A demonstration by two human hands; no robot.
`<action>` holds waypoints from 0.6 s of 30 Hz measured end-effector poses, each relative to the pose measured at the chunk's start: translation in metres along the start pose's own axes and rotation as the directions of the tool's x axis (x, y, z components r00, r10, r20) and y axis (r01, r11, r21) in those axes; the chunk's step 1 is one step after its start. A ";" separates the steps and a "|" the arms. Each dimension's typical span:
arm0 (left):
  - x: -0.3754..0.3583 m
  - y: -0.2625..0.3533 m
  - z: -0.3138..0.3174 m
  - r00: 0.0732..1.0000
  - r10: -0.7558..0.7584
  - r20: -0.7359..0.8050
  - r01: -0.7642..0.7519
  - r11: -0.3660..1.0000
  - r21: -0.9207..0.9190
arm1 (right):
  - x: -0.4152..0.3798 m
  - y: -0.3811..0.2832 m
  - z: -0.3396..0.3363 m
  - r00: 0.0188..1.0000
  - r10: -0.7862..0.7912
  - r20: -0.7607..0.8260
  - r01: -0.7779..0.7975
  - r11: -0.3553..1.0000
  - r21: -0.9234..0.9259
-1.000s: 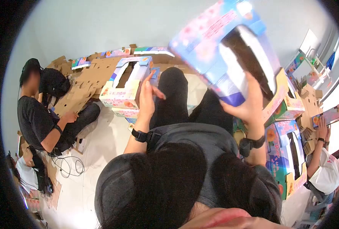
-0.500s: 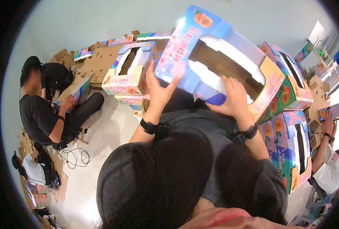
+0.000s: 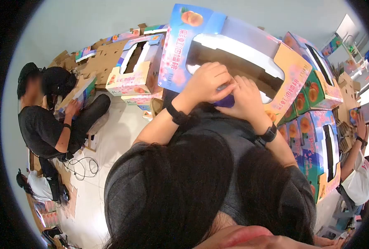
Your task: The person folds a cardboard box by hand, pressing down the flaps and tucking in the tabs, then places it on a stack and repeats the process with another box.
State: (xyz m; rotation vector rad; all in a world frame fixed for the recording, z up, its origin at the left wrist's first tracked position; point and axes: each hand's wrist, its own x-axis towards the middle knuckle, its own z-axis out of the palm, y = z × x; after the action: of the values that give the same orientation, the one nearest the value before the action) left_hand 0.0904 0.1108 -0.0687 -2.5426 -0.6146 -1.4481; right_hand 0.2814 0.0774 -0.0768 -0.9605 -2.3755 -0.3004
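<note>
Curling fingers at the near long edge of the carton (image 3: 239,47), left hand (image 3: 207,83) and right hand (image 3: 246,100) sit adjacent, grip indiscernible.

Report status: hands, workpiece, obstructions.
Left hand and right hand close together at near side of pink, blue and yellow rectangular cardboard box. Long cut-out opening faces camera. No obstruction visible at hands.

The wide cut-out of the blue-pink-and-cream printed cardboard box (image 3: 238,58) leaves an entry path into its brown interior. The bare left hand (image 3: 211,83) and bare right hand (image 3: 246,97), close together, obstruct the middle of its near edge. A green-and-blue printed cardboard box (image 3: 317,79) limits right-side clearance; a cream-and-blue printed cardboard box (image 3: 132,68) limits the left.
</note>
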 end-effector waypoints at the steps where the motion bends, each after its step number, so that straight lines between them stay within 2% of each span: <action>1: -0.001 -0.002 0.003 0.999 -0.015 0.032 0.014 1.000 0.022 | 0.001 0.000 -0.002 1.000 0.021 0.009 -0.021 1.000 0.016; 2: 0.001 -0.004 0.008 0.994 0.043 -0.100 -0.043 0.999 -0.005 | 0.003 0.000 -0.006 0.999 0.042 0.018 -0.043 0.998 0.034; 4: 0.001 -0.007 0.005 0.993 -0.111 -0.048 0.109 0.994 -0.030 | 0.006 -0.001 -0.008 0.997 0.059 0.045 -0.061 0.997 0.039; 6: 0.001 -0.009 0.003 0.974 -0.225 -0.015 0.225 0.974 -0.030 | 0.005 0.000 -0.001 0.998 0.011 -0.059 -0.008 0.999 0.051; 7: 0.001 -0.008 0.005 0.978 -0.196 -0.067 0.197 0.980 0.008 | 0.005 0.000 0.000 0.994 -0.014 -0.112 0.019 0.999 0.050; 9: 0.003 -0.004 0.010 0.977 -0.127 -0.170 0.142 0.986 0.082 | 0.006 -0.003 -0.008 1.000 -0.013 -0.018 0.014 0.996 0.085; 10: 0.003 -0.005 0.012 0.979 -0.147 -0.141 0.160 0.984 0.082 | 0.007 -0.004 -0.015 1.000 -0.012 0.029 0.009 0.995 0.099; 13: 0.000 -0.010 0.011 0.977 -0.210 -0.038 0.213 0.968 0.129 | 0.011 0.004 -0.032 0.985 -0.169 -0.031 0.172 0.976 0.132; 14: -0.002 -0.010 0.009 0.973 -0.233 0.009 0.227 0.958 0.175 | 0.010 0.004 -0.043 0.988 -0.147 -0.055 0.155 0.966 0.208; 15: -0.003 -0.009 0.009 0.964 -0.258 0.058 0.239 0.945 0.223 | 0.011 0.005 -0.055 0.987 -0.129 -0.097 0.146 0.971 0.191; 17: -0.002 -0.007 0.012 0.969 -0.247 0.017 0.235 0.938 0.257 | 0.008 0.012 -0.079 0.979 -0.088 -0.183 0.119 0.979 0.165; 18: -0.003 -0.005 0.013 0.966 -0.258 0.012 0.245 0.931 0.269 | 0.010 0.011 -0.097 0.956 -0.055 -0.289 0.072 0.996 0.048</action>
State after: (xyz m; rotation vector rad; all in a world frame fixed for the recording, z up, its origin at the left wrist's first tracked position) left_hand 0.0971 0.1188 -0.0786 -2.3591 -1.0985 -1.2755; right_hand 0.3233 0.0528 0.0084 -0.7578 -2.1389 -0.3671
